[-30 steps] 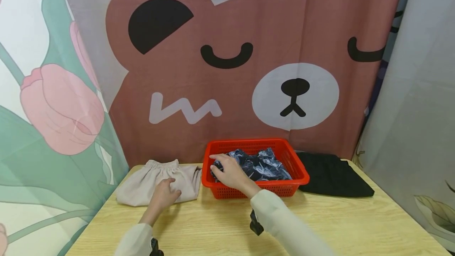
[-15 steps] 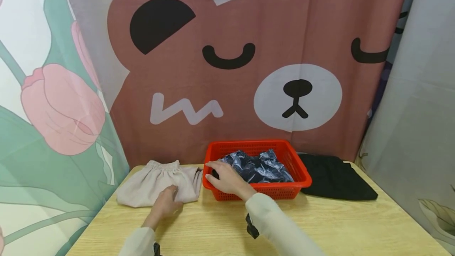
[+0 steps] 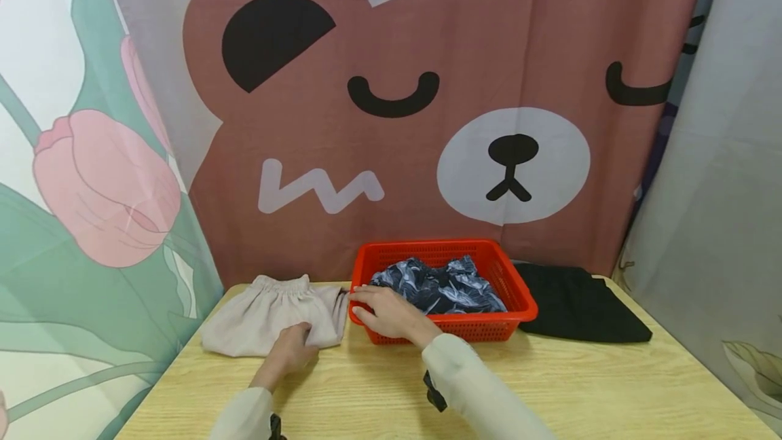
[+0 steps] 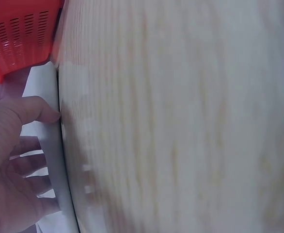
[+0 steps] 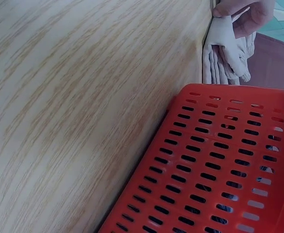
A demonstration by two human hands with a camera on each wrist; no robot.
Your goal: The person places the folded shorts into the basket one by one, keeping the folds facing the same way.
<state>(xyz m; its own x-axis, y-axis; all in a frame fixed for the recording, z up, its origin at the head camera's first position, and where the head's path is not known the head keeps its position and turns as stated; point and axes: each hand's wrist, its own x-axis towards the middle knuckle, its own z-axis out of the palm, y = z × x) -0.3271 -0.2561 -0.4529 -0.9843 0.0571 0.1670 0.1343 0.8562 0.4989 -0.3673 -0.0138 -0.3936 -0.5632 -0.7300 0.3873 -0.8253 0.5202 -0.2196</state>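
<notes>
A folded beige garment with a gathered waistband point(image 3: 269, 314) lies on the table at the left. My left hand point(image 3: 292, 352) touches its front edge. In the left wrist view the thumb point(image 4: 42, 111) meets the folded edge, with the fingers spread across the cloth. Just right of it stands a red perforated basket point(image 3: 476, 324) holding a crumpled dark blue-and-white patterned garment point(image 3: 452, 287). My right hand point(image 3: 391, 314) rests at the basket's front left corner, fingers reaching over the left rim. That hand is almost wholly outside the right wrist view.
A folded black garment point(image 3: 580, 304) lies right of the basket. Wooden tabletop point(image 3: 550, 386) extends in front. A curtain with a bear print point(image 3: 391, 155) hangs behind the table, and other curtains point(image 3: 702, 223) flank both sides.
My right hand has drawn back from above the patterned garment and come down on the basket's left rim. My left hand has moved slightly nearer and lowered to the beige garment's front edge.
</notes>
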